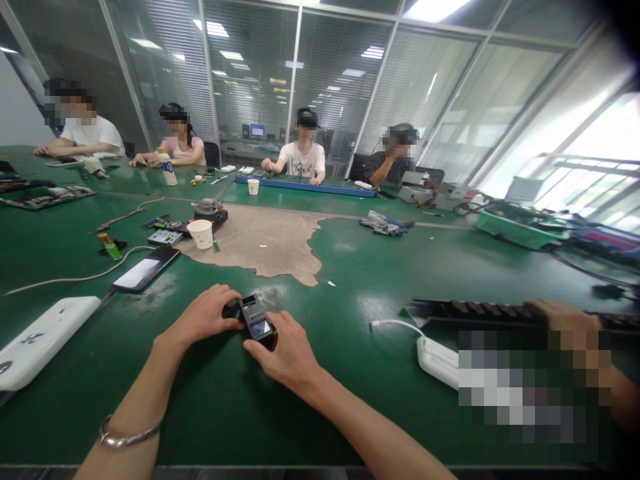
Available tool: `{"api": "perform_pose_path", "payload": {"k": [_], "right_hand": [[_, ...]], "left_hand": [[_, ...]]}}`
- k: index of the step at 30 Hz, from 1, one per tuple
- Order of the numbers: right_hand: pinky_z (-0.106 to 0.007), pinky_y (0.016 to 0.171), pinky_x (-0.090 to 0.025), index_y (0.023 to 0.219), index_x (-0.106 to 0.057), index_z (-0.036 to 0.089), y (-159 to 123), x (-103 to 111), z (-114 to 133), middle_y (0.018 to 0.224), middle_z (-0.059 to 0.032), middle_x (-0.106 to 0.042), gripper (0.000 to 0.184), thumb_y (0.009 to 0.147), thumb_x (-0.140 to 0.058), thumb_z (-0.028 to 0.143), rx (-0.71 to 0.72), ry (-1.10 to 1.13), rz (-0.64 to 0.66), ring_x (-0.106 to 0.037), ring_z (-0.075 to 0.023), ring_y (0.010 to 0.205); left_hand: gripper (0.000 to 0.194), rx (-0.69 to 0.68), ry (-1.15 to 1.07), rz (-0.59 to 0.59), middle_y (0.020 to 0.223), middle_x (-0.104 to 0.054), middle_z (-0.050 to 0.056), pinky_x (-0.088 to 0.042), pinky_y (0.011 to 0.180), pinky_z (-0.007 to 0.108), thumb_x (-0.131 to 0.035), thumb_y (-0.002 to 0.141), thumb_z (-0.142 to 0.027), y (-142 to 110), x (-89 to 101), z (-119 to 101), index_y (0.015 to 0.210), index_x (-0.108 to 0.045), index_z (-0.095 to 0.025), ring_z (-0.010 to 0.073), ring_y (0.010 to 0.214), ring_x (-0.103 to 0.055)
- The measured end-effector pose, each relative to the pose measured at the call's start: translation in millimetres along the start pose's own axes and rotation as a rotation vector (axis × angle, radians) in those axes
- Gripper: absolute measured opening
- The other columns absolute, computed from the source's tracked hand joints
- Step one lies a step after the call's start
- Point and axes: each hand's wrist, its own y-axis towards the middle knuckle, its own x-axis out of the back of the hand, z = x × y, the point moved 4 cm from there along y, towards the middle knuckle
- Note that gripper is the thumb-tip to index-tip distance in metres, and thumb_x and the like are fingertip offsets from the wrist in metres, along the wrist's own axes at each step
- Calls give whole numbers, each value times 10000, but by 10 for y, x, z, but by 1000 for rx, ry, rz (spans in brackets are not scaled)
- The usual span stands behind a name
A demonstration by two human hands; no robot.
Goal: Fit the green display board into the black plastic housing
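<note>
A small black device with a little lit screen (257, 320) is held low over the green table, tilted with its screen end toward me. My right hand (290, 347) grips the near end, thumb on one side and fingers on the other. At its far left edge, the curled fingers and thumb of my left hand (215, 312) close in a pinch. A metal bangle (127, 440) circles my left wrist. To the left lies a phone with a bright screen (147, 269).
A white power bank (50, 340) lies at left, another white pack with a short cable (440, 360) at right. Beside it, another person's hand (570, 323) rests on a long black strip (480, 313). A paper cup (201, 235), gloves (383, 223) and a green basket (520, 230) stand farther off; several people sit opposite.
</note>
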Motion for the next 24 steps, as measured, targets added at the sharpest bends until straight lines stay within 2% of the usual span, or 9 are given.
{"api": "perform_pose_path", "payload": {"k": [6, 11, 15, 20, 24], "right_hand": [[-303, 743, -468, 945, -614, 197, 13, 53, 63, 880, -37, -590, 225, 804, -683, 359, 7, 14, -48, -554, -184, 802], [-277, 657, -455, 988, -616, 199, 56, 273, 99, 863, -35, -585, 206, 826, -632, 325, 17, 34, -145, -541, -170, 741], [-290, 685, -456, 1005, -628, 195, 129, 451, -43, 878, -45, -607, 209, 826, -611, 300, -29, -32, -213, -554, -179, 753], [-312, 741, -459, 920, -655, 194, 185, 488, -284, 861, -52, -644, 177, 780, -643, 302, -124, -159, -157, -595, -204, 794], [-316, 743, -456, 887, -655, 198, 175, 436, -347, 847, -60, -661, 157, 782, -638, 314, -161, -219, -106, -618, -217, 806]], "left_hand": [[463, -3, -10, -16, 934, -588, 47, -414, 775, 326, -696, 762, -525, -12, 14, -28, 1094, -605, -215, 238, 888, -530], [449, -6, -53, -19, 922, -582, 36, -415, 746, 316, -717, 757, -460, -24, 36, -72, 1115, -591, -221, 223, 861, -533], [469, -20, -69, 1, 938, -579, 39, -419, 768, 326, -689, 790, -460, -29, 36, -96, 1188, -575, -238, 226, 884, -537], [446, -27, -80, 13, 967, -582, 47, -422, 804, 333, -666, 814, -456, -18, 13, -83, 1196, -581, -240, 231, 921, -538], [450, -41, -82, 10, 963, -584, 44, -422, 810, 331, -667, 811, -460, -5, -5, -59, 1198, -583, -246, 227, 914, -538]]}}
